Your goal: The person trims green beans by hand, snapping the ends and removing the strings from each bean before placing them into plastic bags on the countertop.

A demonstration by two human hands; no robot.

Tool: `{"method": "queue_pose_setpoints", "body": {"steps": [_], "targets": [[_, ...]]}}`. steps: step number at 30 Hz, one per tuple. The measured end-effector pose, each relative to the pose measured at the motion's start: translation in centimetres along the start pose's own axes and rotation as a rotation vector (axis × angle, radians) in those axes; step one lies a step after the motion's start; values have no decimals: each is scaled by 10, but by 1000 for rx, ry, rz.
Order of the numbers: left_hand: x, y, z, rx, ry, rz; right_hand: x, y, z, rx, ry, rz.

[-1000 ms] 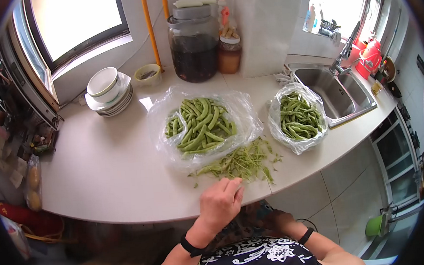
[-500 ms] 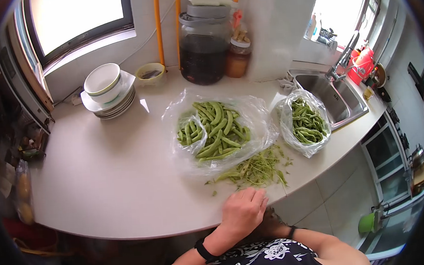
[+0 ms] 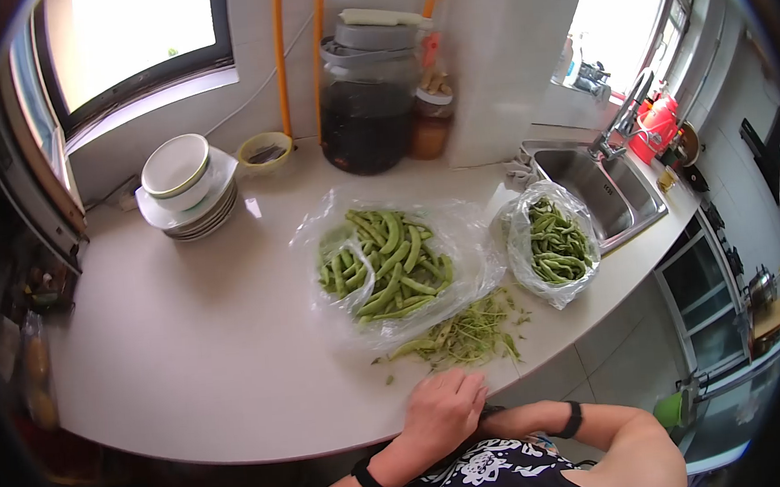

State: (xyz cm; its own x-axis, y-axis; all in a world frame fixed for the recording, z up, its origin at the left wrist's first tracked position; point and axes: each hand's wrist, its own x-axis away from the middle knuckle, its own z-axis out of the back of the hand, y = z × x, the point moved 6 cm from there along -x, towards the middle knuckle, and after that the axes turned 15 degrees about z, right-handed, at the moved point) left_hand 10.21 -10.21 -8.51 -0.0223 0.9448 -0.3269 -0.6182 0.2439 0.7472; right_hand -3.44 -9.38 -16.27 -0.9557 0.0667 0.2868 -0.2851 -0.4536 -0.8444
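My left hand (image 3: 446,408) is at the counter's front edge with its fingers curled; whatever it may hold is hidden. Just behind it, my right hand (image 3: 501,421) is mostly covered by the left, and its fingers do not show. Beyond them on the counter lies a heap of green bean trimmings and strings (image 3: 471,335). Long green bean pods (image 3: 397,259) fill an open clear plastic bag (image 3: 467,261) past the heap. To its right stands a second clear bag (image 3: 518,262) with smaller green bean pieces (image 3: 555,242) in it.
Stacked plates (image 3: 206,221) with bowls (image 3: 175,167) stand at the back left, beside a small yellow bowl (image 3: 266,153). A large dark-filled jar (image 3: 369,120) and a smaller jar (image 3: 432,125) are at the wall. A steel sink (image 3: 615,194) lies at the right.
The view has shifted, so the counter and its things sit lower and slightly left. My right forearm has come up, and its hand has moved left against my left hand. The bags look unchanged.
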Motion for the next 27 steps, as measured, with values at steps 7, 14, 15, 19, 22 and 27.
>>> {"method": "queue_pose_setpoints", "body": {"steps": [7, 14, 15, 19, 22, 27], "targets": [[-3, -2, 4, 89, -9, 105, 129, -68, 137, -209, 666, -98], [-32, 61, 18, -80, -91, 82, 146, -10, 269, 803, 1035, -23], [-40, 73, 17, -141, -87, 50, 138, -1, 277, 870, 982, -52], [-66, 88, 0, -215, -92, 48, 122, 20, 283, 998, 792, -87], [-77, 91, -21, -201, -87, 40, 127, 17, 277, 1017, 772, -64], [-85, 90, -31, -210, -124, 32, 155, 0, 265, 1077, 880, 4]]}}
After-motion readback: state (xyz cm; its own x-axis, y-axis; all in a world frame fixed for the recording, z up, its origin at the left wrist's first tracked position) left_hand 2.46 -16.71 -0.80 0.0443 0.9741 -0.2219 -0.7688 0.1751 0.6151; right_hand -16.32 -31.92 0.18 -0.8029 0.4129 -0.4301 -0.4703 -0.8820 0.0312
